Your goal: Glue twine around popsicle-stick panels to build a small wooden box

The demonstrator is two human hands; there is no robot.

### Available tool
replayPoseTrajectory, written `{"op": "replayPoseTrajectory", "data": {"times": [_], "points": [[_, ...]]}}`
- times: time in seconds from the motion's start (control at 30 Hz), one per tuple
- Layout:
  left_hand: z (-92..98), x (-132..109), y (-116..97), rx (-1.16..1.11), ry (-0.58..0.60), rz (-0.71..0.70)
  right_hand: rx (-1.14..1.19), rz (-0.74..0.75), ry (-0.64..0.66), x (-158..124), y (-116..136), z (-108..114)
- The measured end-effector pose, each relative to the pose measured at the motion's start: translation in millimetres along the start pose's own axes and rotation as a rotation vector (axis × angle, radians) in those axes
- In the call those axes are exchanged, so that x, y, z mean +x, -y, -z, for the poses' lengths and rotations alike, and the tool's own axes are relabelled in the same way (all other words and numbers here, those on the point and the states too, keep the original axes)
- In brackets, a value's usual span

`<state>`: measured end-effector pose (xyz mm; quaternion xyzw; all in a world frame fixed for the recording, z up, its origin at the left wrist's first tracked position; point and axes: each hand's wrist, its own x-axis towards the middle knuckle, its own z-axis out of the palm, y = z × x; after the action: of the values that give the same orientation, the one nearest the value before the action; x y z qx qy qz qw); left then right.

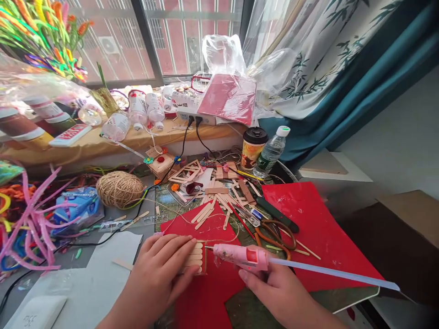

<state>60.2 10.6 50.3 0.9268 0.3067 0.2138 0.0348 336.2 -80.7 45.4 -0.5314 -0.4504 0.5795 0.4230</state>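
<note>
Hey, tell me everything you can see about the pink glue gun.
The glue gun has a pink, plastic-looking body with dark smudges towards the front and a reddish patch on its side. Its thin nozzle points left, at the edge of the craft-stick piece; whether they touch is unclear. A long, translucent glue stick sticks out behind, sloping down rightward. The right hand grips it, hiding most of the handle.

Here's plastic on the glue gun, matt wood on the craft-stick panel! Rough, fibrous twine ball, glossy clear-plastic water bottle.
</note>
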Motion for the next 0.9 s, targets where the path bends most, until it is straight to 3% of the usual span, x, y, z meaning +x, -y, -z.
{"op": "replayPoseTrajectory", "data": {"times": [0.33, 0.5, 0.9], "points": [[-5.8, -8, 4, -0.047, -0.046, 0.047, -0.24, 0.023, -0.082, 6, -3, -2], [-5.7, -9, 5, -0.041, -0.05, 0.026, -0.196, 0.044, -0.008, 7, 1, -3], [-5.4, -10, 3, -0.065, -0.04, 0.031, -0.195, 0.029, 0.026, 14, 13, -3]]}}
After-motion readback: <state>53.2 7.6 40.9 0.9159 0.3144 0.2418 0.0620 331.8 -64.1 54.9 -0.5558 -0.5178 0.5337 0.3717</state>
